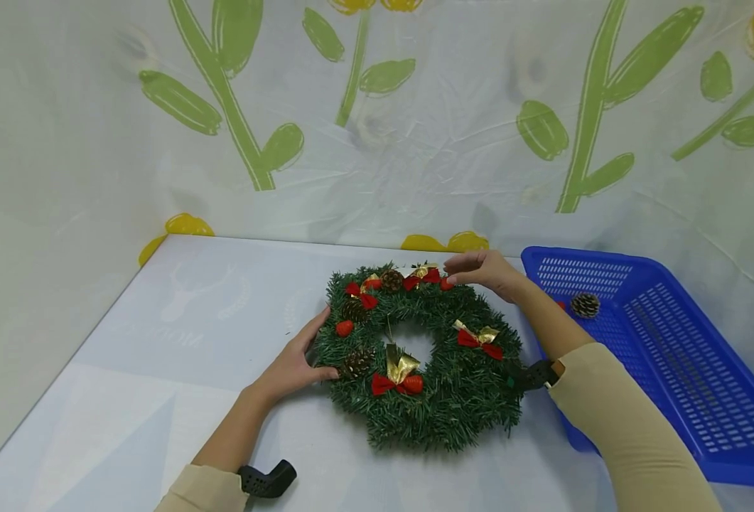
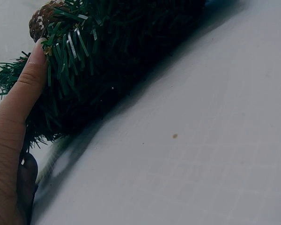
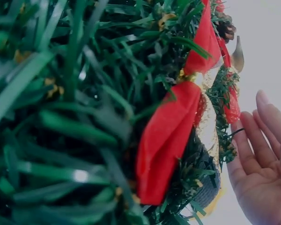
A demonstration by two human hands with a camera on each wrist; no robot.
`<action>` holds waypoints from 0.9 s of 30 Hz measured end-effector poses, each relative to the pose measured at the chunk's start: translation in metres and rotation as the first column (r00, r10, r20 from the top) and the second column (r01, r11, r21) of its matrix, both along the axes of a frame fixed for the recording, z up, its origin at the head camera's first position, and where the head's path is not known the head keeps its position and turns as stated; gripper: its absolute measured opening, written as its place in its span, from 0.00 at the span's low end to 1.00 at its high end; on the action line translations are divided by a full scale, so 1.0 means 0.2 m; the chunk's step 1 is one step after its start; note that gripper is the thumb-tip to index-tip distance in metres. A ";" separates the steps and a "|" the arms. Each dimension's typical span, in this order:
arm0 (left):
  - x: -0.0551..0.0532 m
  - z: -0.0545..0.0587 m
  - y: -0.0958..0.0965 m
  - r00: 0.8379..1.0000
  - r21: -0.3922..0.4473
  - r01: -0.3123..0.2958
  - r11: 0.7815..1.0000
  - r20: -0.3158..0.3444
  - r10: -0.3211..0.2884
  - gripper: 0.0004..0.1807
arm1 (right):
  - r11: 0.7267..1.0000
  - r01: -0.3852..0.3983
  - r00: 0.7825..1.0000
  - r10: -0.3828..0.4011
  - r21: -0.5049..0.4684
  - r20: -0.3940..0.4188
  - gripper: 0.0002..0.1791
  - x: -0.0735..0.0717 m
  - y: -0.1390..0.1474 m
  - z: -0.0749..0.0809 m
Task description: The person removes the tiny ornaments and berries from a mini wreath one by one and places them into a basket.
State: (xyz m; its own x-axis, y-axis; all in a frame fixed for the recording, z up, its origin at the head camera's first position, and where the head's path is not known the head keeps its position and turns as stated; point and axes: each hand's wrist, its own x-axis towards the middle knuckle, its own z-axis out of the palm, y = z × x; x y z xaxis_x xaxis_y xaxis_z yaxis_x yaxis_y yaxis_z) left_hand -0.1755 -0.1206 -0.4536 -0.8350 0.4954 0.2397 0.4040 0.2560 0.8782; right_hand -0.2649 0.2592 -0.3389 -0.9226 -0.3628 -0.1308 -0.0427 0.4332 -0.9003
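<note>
A round green wreath [image 1: 479,395] lies on the white table, trimmed with red-and-gold bows, pine cones and small red ornaments. My left hand [image 1: 292,366] holds its left edge, the thumb [image 2: 33,70] on the needles beside a pine cone [image 1: 357,363] and the fingers along the outer rim, partly hidden. At the upper right rim is my right hand [image 1: 487,274], its fingertips right by a small red ornament [image 1: 447,284]. In the right wrist view its fingers [image 3: 261,145] are loosely extended, with the thumb apart from them. A red bow [image 3: 171,140] fills the middle there.
A blue plastic basket [image 1: 712,355] stands at the right, under and beyond my right forearm, with a pine cone [image 1: 585,305] and a bit of red inside. Behind the table [image 1: 223,306] hangs a pale wall covering [image 1: 440,142] with green leaf prints.
</note>
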 end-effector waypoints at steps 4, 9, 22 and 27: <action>0.00 0.00 0.00 1.000 0.001 0.003 1.000 -0.008 -0.003 0.59 | 1.000 -0.010 1.000 0.010 0.024 0.016 0.26 0.00 0.00 -0.01; 0.00 0.00 0.00 1.000 0.001 -0.001 1.000 -0.009 0.001 0.58 | 0.999 -0.019 1.000 0.018 0.041 0.016 0.27 0.01 -0.01 -0.02; 0.00 0.00 0.00 1.000 -0.007 -0.012 1.000 -0.007 0.012 0.59 | 0.991 -0.022 1.000 0.023 0.130 -0.005 0.24 0.00 -0.01 -0.06; 0.00 0.00 0.00 1.000 -0.008 -0.009 1.000 -0.021 0.009 0.59 | 0.986 0.013 1.000 -0.012 0.164 -0.010 0.21 0.00 -0.02 -0.06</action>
